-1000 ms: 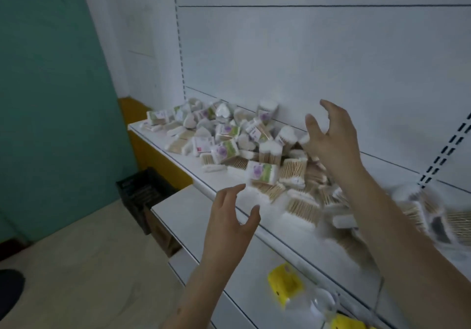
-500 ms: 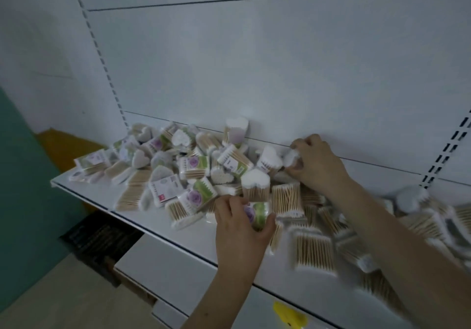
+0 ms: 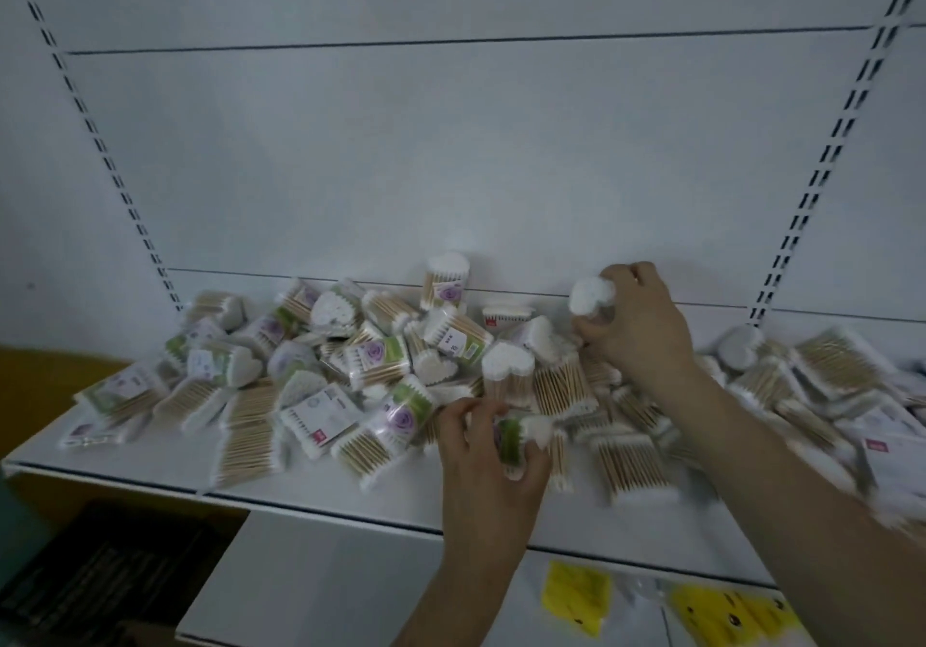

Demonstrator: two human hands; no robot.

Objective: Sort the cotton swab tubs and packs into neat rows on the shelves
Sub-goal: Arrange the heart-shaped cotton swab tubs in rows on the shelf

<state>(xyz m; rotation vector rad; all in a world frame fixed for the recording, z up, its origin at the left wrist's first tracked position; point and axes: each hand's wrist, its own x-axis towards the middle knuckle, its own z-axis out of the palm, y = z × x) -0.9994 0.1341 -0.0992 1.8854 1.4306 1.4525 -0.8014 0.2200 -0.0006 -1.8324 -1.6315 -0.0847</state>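
Fingers of the left hand curl round a green-labelled swab tub at the near edge of the heap, thumb on one side and fingertips on the other, so the tub lies gripped low over the top shelf. Up at the back, the right hand pinches a heart-shaped tub by its body, with the white cotton tips facing the camera; it is lifted clear of the pile, close to the white back panel.

From the head view, the jumbled pile of tubs and packs spreads across nearly the whole shelf, from the left end to past the right forearm. Most pieces lie on their sides or tilted, overlapping one another, wooden sticks showing through clear wrap. One heart tub with a purple flower label stands upright against the back panel, just left of the right hand. Another heart-topped tub stands upright between the two hands. Flat packs lie along the near edge, some blurred.

Below, a lower shelf juts forward and carries yellow packets. A dark crate sits on the floor at lower left.
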